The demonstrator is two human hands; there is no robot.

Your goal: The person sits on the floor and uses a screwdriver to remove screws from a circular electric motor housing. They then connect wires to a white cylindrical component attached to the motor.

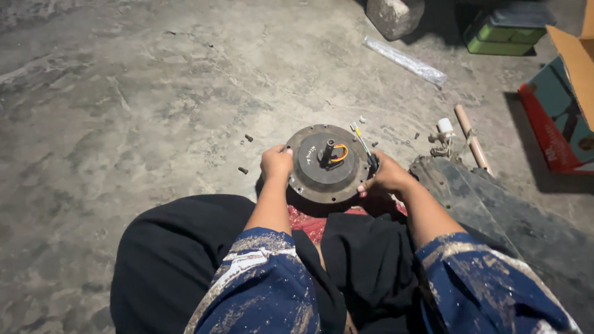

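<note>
This looks like a rough repair workshop, worked at floor level. The bare, stained concrete floor (154,93) is strewn with loose bolts (243,170), a round, dusty motor housing (328,164), a cardboard box (566,105), a wooden stick (471,139) and a green case (504,34).

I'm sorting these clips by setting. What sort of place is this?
Probably an informal repair spot on a bare concrete floor. Both hands, left hand and right hand, grip a round motor housing, with loose screws and a cardboard box nearby.
</note>
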